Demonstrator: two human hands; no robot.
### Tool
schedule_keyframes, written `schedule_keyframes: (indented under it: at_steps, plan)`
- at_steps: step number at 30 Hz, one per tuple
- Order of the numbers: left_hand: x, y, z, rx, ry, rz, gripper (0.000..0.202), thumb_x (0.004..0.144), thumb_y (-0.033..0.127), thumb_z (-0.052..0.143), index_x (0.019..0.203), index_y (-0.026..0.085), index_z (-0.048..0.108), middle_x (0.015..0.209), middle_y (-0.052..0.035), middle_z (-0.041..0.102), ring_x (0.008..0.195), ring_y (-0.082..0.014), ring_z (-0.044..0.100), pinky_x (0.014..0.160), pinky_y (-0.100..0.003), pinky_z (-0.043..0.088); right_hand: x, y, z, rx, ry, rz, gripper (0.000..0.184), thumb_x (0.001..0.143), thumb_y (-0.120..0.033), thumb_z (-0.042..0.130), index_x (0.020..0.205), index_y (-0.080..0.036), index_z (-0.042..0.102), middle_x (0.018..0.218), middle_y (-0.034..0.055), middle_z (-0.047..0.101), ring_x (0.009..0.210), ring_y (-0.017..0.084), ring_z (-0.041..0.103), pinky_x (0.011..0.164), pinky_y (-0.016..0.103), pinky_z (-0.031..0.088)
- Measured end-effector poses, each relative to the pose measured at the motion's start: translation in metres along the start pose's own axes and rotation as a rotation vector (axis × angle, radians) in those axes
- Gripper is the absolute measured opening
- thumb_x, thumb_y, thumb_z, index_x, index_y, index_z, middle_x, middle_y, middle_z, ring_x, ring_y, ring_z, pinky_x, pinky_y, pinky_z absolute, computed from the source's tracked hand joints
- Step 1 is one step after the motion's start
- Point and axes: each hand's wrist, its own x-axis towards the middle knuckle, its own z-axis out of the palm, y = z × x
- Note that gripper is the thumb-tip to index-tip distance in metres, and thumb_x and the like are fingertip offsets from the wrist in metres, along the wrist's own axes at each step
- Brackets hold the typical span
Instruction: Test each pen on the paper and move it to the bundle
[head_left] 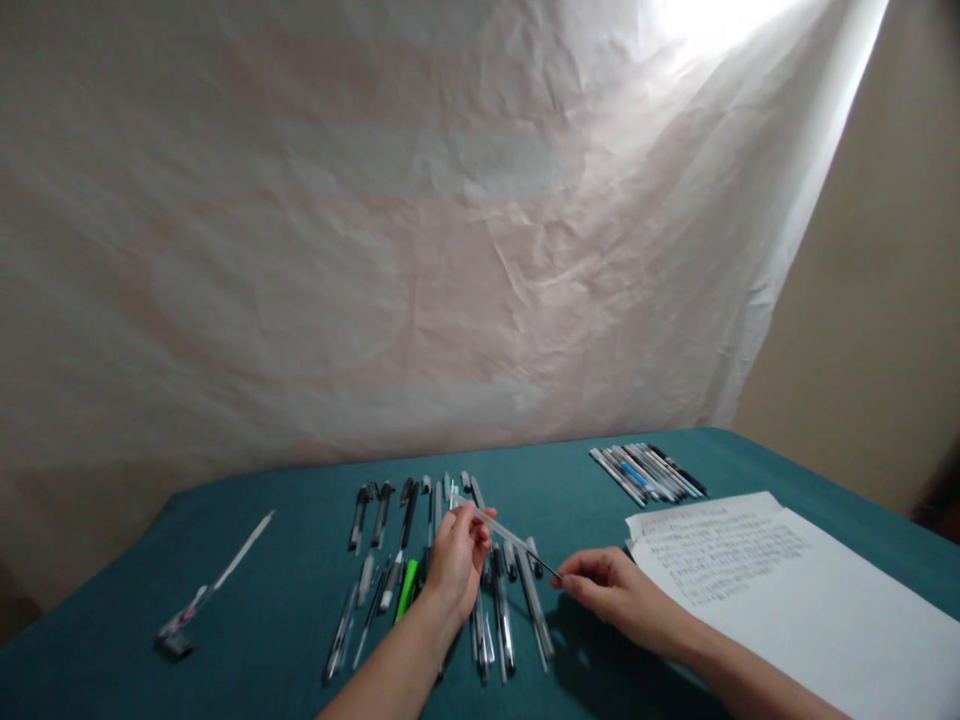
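Note:
My left hand (456,558) is closed around a clear pen barrel (504,530), which slants down to the right above the table. From the barrel's lower end sticks out a thin dark pen refill (544,567). The thumb and fingers of my right hand (606,592) pinch the refill's tip. Beneath both hands lie several disassembled pens and clear barrels (502,620), in two rough rows. Among them a bright green pen (406,590) is partly hidden by my left forearm.
Sheets of paper (847,600), the top one with handwriting, lie at the right. Behind them is a row of several pens or refills (645,473). At the left, a white refill (244,550) lies beside a dark cap-like piece (176,645). A pale sheet (450,300) hangs behind the green-covered table (247,620).

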Motion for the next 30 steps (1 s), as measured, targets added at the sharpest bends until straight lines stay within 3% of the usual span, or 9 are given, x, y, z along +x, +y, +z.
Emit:
schedule_keyframes:
  at_steps: [4, 10, 12, 15, 19, 23, 30]
  plan:
    - [-0.007, 0.000, 0.006, 0.033, -0.056, -0.055, 0.006, 0.081, 0.015, 0.055, 0.078, 0.010, 0.056, 0.075, -0.0064, 0.062, 0.050, -0.0039, 0.051, 0.045, -0.012, 0.045, 0.002, -0.003, -0.002, 0.034, 0.012, 0.029, 0.028, 0.077, -0.039, 0.054, 0.084, -0.012, 0.062, 0.054, -0.0060, 0.041, 0.043, 0.004, 0.029, 0.039, 0.017, 0.020]
    - [-0.023, -0.002, 0.015, -0.030, -0.228, -0.358, 0.009, 0.078, 0.011, 0.059, 0.086, 0.007, 0.059, 0.078, -0.0093, 0.063, 0.060, -0.0083, 0.060, 0.057, -0.016, 0.052, 0.003, -0.012, 0.005, 0.212, 0.274, 0.013, 0.032, 0.080, -0.047, 0.049, 0.083, -0.015, 0.053, 0.051, -0.0077, 0.040, 0.036, 0.004, 0.031, 0.033, 0.015, 0.023]
    - [-0.024, -0.001, 0.016, -0.091, -0.224, -0.414, 0.008, 0.079, 0.011, 0.058, 0.085, 0.006, 0.059, 0.075, -0.0087, 0.063, 0.060, -0.0097, 0.062, 0.058, -0.017, 0.053, 0.001, -0.017, 0.007, 0.310, 0.307, -0.042, 0.033, 0.084, -0.048, 0.041, 0.088, -0.016, 0.051, 0.057, -0.0048, 0.047, 0.037, 0.005, 0.037, 0.034, 0.016, 0.028]
    - [-0.020, 0.003, 0.015, -0.218, -0.128, -0.445, 0.007, 0.082, 0.011, 0.053, 0.082, 0.007, 0.058, 0.073, -0.0083, 0.064, 0.060, -0.0104, 0.064, 0.057, -0.017, 0.054, 0.000, -0.019, 0.006, 0.361, 0.337, -0.131, 0.036, 0.088, -0.048, 0.031, 0.093, -0.017, 0.050, 0.073, 0.0019, 0.055, 0.047, 0.009, 0.048, 0.040, 0.020, 0.039]
    - [-0.011, 0.006, 0.011, -0.345, -0.041, -0.405, 0.009, 0.084, 0.011, 0.050, 0.081, 0.007, 0.057, 0.076, -0.0094, 0.065, 0.067, -0.0122, 0.065, 0.060, -0.018, 0.055, 0.002, -0.003, 0.002, -0.078, 0.288, -0.221, 0.027, 0.087, -0.039, 0.039, 0.091, -0.017, 0.055, 0.073, 0.0027, 0.055, 0.057, 0.012, 0.052, 0.052, 0.024, 0.044]
    - [-0.008, 0.001, 0.008, -0.368, -0.063, -0.351, 0.007, 0.084, 0.010, 0.050, 0.082, 0.008, 0.057, 0.080, -0.0113, 0.066, 0.072, -0.0142, 0.066, 0.064, -0.021, 0.055, 0.007, 0.016, 0.006, -0.536, 0.162, -0.371, 0.024, 0.086, -0.023, 0.041, 0.103, -0.022, 0.058, 0.095, 0.0068, 0.054, 0.085, 0.017, 0.054, 0.078, 0.030, 0.043]
    - [-0.013, -0.006, 0.007, -0.307, -0.114, -0.323, 0.009, 0.083, 0.010, 0.051, 0.086, 0.007, 0.060, 0.080, -0.0113, 0.066, 0.070, -0.0139, 0.065, 0.064, -0.022, 0.055, 0.014, 0.023, 0.017, -0.744, 0.118, -0.371, 0.030, 0.084, -0.015, 0.042, 0.109, -0.024, 0.057, 0.095, 0.0066, 0.052, 0.085, 0.018, 0.053, 0.076, 0.029, 0.043]
